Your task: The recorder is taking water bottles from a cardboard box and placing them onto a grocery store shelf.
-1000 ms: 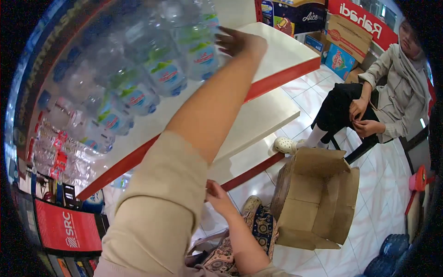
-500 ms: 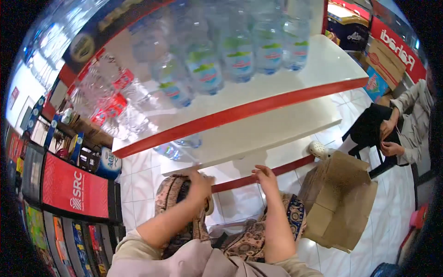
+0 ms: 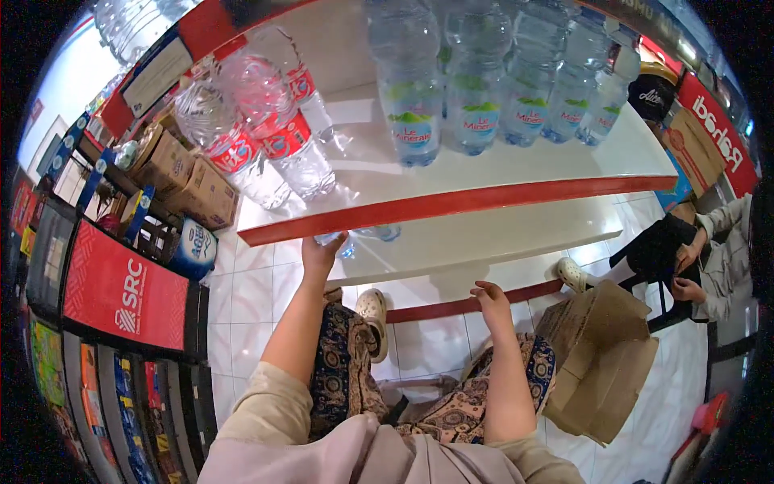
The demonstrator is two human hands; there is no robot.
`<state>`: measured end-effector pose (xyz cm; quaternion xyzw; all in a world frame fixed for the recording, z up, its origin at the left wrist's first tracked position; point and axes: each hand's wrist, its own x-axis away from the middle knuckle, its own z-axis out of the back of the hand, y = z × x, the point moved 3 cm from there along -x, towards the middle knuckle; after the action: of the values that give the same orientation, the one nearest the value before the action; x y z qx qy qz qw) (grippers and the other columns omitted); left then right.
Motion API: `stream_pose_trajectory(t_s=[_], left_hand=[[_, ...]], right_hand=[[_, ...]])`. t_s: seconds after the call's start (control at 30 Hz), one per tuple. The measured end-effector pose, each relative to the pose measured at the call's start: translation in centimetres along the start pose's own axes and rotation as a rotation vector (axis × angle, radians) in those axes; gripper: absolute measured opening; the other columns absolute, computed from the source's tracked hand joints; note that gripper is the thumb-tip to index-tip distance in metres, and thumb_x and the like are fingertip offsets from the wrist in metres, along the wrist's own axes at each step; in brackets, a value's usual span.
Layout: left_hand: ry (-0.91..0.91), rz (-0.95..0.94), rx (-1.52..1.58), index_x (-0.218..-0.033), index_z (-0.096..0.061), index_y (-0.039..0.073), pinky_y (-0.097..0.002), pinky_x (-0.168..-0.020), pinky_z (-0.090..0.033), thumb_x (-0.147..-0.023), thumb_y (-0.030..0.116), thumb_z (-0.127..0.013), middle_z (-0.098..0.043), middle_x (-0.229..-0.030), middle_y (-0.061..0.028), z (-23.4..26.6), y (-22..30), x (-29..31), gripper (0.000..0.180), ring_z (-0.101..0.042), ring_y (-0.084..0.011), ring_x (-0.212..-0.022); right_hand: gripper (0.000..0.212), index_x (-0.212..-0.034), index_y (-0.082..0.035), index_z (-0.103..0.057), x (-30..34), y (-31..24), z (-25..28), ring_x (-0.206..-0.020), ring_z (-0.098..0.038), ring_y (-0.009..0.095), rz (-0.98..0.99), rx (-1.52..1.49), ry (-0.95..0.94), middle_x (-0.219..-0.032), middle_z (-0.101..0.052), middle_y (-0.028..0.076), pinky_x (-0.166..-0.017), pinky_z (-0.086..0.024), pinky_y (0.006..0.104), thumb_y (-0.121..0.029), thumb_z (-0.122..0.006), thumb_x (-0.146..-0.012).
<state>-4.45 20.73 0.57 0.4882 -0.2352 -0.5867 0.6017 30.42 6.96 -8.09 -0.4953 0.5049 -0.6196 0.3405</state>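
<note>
My left hand (image 3: 321, 256) reaches to the left end of the lower shelf (image 3: 484, 234), just below the upper shelf's red edge. Its fingers curl around a clear bluish water bottle (image 3: 329, 239), mostly hidden by the hand and the shelf above. Beside it, part of another bottle (image 3: 388, 232) shows on the lower shelf. My right hand (image 3: 493, 305) hovers in front of the lower shelf, holding nothing, fingers partly bent and apart. On the upper shelf (image 3: 355, 137) stand red-labelled bottles (image 3: 290, 137) at left and several green-and-blue-labelled bottles (image 3: 476, 105) to the right.
An opened cardboard box (image 3: 601, 363) sits on the tiled floor by my right leg. A seated person (image 3: 709, 266) is at the far right. Left of me are a red-panelled rack (image 3: 129, 282), cartons (image 3: 201, 189) and a blue-and-white container (image 3: 193, 246).
My left hand has moved forward from near my knee to the bottle at the lower shelf's left end. My right hand stays raised in front of the shelf. The view has turned leftward.
</note>
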Motion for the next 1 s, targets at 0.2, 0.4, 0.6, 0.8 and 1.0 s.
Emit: stream_pose_trajectory(t_s=[0.2,0.4,0.6,0.8,1.0], left_hand=[[-0.072,0.233,0.155,-0.111,-0.049,0.002,-0.0319,-0.079,-0.047,-0.066,0.020,-0.076,-0.060,-0.101,-0.0113,1.3,1.4,4.2,0.056,-0.058,-0.0220,-0.093],[-0.412,0.573,0.402,-0.115,-0.048,0.006,-0.0349,-0.076,-0.048,-0.079,0.033,-0.062,-0.057,-0.104,-0.0085,-2.5,5.8,11.8,0.047,-0.058,-0.0201,-0.088],[-0.788,0.397,0.471,-0.126,-0.038,0.004,-0.0381,-0.091,-0.040,-0.079,0.030,-0.065,-0.049,-0.118,-0.0104,-9.4,9.7,15.2,0.059,-0.049,-0.0223,-0.109],[-0.936,0.382,0.371,-0.124,-0.042,0.004,-0.0327,-0.089,-0.041,-0.067,0.028,-0.077,-0.056,-0.111,-0.0096,-15.5,19.6,16.5,0.070,-0.053,-0.0210,-0.104],[-1.129,-0.138,0.375,-0.121,-0.045,0.004,-0.0355,-0.089,-0.042,-0.063,0.019,-0.080,-0.057,-0.109,-0.0099,-20.4,31.3,16.5,0.069,-0.055,-0.0210,-0.102]], right_hand=[[0.034,-0.112,0.001,-0.052,0.9,-0.4,-0.7,-0.087,-0.057,0.016,0.010,0.133,-0.084,-0.099,-0.061,0.010,-0.077,-0.046,0.0269,-0.010,-0.059,-0.081],[0.064,-0.132,-0.002,-0.032,4.4,-1.9,-4.5,-0.105,-0.051,0.019,0.075,0.093,-0.695,-0.118,-0.051,0.014,-0.087,-0.044,0.0313,-0.017,-0.066,-0.079],[0.074,-0.131,-0.002,-0.037,6.4,-2.9,-1.6,-0.104,-0.051,0.019,-0.075,-0.221,-0.720,-0.114,-0.054,0.010,-0.085,-0.044,0.0320,-0.013,-0.075,-0.068],[0.070,-0.127,-0.003,-0.043,6.1,-2.6,6.4,-0.104,-0.051,0.017,0.050,-0.323,-0.604,-0.111,-0.056,0.006,-0.088,-0.041,0.0313,-0.007,-0.075,-0.065],[0.103,-0.141,-0.011,-0.010,7.1,-8.0,9.3,-0.124,-0.036,0.032,0.453,-1.128,-0.434,-0.139,-0.028,0.012,-0.099,-0.032,0.0536,-0.039,-0.074,-0.064]])
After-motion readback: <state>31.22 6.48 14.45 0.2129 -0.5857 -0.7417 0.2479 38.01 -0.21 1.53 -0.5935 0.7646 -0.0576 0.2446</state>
